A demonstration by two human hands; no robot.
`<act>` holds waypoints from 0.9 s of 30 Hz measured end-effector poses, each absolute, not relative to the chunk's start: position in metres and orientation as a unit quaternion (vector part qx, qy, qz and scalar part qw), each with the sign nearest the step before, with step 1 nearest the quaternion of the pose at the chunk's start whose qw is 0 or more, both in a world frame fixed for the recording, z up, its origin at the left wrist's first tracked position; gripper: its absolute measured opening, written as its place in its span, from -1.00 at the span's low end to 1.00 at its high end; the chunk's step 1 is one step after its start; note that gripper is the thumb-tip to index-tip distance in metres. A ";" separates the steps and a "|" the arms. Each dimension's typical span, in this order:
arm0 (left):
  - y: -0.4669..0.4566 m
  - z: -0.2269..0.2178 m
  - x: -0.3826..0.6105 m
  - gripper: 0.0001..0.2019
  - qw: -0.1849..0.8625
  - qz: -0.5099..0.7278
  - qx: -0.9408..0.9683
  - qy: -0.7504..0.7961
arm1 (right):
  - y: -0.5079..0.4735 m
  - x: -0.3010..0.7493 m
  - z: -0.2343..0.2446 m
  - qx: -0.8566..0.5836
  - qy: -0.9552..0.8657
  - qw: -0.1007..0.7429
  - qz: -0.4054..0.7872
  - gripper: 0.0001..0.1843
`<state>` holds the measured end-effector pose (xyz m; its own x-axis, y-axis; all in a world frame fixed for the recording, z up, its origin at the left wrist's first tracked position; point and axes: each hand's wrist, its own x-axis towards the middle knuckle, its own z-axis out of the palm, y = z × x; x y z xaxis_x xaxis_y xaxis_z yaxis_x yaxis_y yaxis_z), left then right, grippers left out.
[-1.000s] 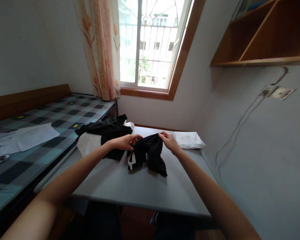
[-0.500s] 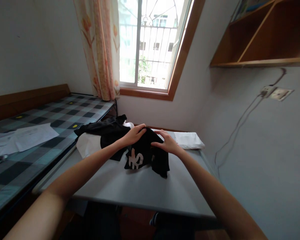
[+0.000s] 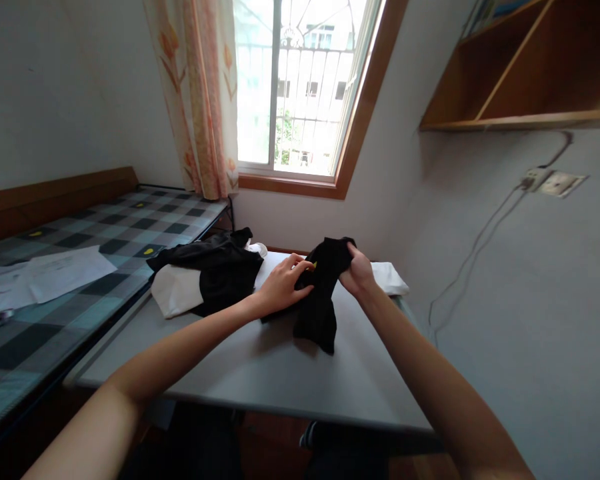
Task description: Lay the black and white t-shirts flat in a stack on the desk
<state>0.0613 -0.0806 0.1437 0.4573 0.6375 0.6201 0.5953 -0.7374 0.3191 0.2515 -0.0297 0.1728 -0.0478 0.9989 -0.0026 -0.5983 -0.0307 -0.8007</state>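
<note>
Right hand (image 3: 357, 272) gripped bunched small black cloth garment (image 3: 320, 293), lifting its top above grey tabletop (image 3: 260, 367). Left hand (image 3: 283, 285) fingers pinched the garment's side.

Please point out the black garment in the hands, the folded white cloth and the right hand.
black garment (image 3: 320, 317): head view, its hanging lower part.
folded white cloth (image 3: 393, 280): head view, its top face.
right hand (image 3: 359, 272): head view, back of the hand.

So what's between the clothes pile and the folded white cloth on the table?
A black garment, held by the left hand and the right hand; the head view shows it.
</note>
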 end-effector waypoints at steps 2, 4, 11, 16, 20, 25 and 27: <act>-0.076 0.139 0.056 -0.62 0.047 0.368 0.853 0.367 | -0.029 0.253 0.174 -0.300 -0.300 0.642 0.638 -0.65; -0.070 0.137 0.048 -0.63 0.041 0.357 0.856 0.371 | -0.028 0.257 0.176 -0.297 -0.282 0.667 0.623 -0.63; -0.056 0.144 0.008 -0.85 0.098 0.471 0.797 0.364 | -0.015 0.298 0.174 -0.343 -0.264 0.747 0.505 -0.69; -0.050 0.151 -0.025 -0.92 0.147 0.544 0.723 0.399 | -0.008 0.342 0.162 -0.427 -0.284 0.766 0.386 -0.71; -0.046 0.154 -0.031 -0.81 0.206 0.560 0.684 0.419 | -0.011 0.348 0.158 -0.497 -0.316 0.752 0.295 -0.62; -0.058 0.155 0.005 -0.56 0.279 0.410 0.765 0.411 | -0.044 0.298 0.176 -0.466 -0.515 0.588 0.414 -0.53; -0.068 0.151 0.027 -0.40 0.299 0.350 0.797 0.391 | -0.062 0.272 0.186 -0.433 -0.630 0.483 0.427 -0.53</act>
<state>0.0265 -0.0680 0.1512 0.4488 0.8325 0.3250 0.4139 -0.5160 0.7500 0.2720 -0.0623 0.1857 -0.1587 0.9580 0.2387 0.1328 0.2603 -0.9564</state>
